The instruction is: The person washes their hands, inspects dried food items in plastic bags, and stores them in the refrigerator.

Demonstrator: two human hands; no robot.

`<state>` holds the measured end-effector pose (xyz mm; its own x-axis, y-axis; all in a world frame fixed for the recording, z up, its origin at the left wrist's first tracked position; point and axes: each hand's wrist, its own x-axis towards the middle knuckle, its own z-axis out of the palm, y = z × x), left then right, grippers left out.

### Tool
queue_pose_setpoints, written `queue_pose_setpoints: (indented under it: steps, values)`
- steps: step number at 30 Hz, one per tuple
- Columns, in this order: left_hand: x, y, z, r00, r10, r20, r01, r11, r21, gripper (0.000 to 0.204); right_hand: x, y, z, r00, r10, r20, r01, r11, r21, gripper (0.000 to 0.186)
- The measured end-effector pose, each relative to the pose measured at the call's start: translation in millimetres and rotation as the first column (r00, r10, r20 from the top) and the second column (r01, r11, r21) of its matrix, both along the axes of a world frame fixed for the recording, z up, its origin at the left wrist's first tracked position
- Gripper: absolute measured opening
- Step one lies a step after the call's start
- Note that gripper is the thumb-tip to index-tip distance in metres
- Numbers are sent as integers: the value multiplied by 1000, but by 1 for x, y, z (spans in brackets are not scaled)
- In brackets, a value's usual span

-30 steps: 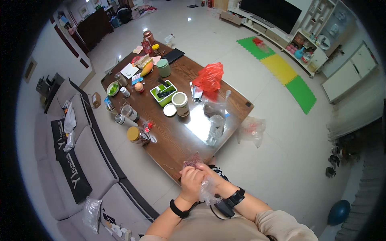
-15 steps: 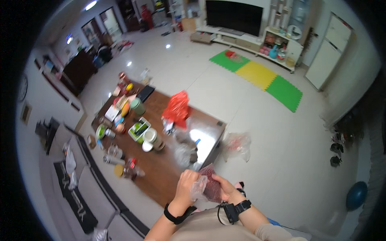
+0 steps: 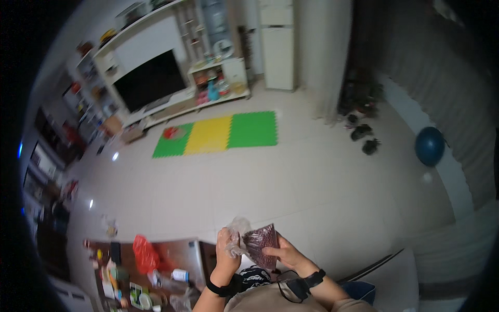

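A clear plastic bag packed with small dark-red grains or beans (image 3: 261, 244) is held up in front of my body. My right hand (image 3: 286, 253) is closed on its right side, thumb across the front. Crumpled clear plastic (image 3: 239, 227) is bunched in my left hand (image 3: 226, 248), whose fingers are curled around it. This plastic meets the narrow left end of the filled bag; whether the two are one piece, I cannot tell. Both hands are above the floor, just right of the wooden table (image 3: 206, 260).
On the table are a red plastic bag (image 3: 145, 255), a white container (image 3: 180, 275) and several jars. Green and yellow foam mats (image 3: 209, 134) lie ahead by the TV cabinet. To the right are shoes (image 3: 362, 132), a blue ball (image 3: 430, 146) and a pale chair-like seat (image 3: 392, 278).
My view has swung to the right, so the table now sits at the lower left. Both hands still hold the plastic and the filled bag, which is turned more to face me.
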<state>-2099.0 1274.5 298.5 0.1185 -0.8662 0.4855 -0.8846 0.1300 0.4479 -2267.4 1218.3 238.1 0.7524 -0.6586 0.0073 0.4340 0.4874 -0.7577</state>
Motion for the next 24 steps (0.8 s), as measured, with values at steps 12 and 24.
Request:
queue_pose_setpoints:
  steps: [12, 24]
  values:
    - [-173, -351, 71, 715, -682, 154, 686, 727, 32, 12, -188, -237, 28, 932, -362, 18, 324, 853, 409, 45]
    - [-522, -635, 107, 295, -950, 101, 798, 303, 522, 18, -463, -455, 52, 547, -832, 96, 742, 534, 405, 32]
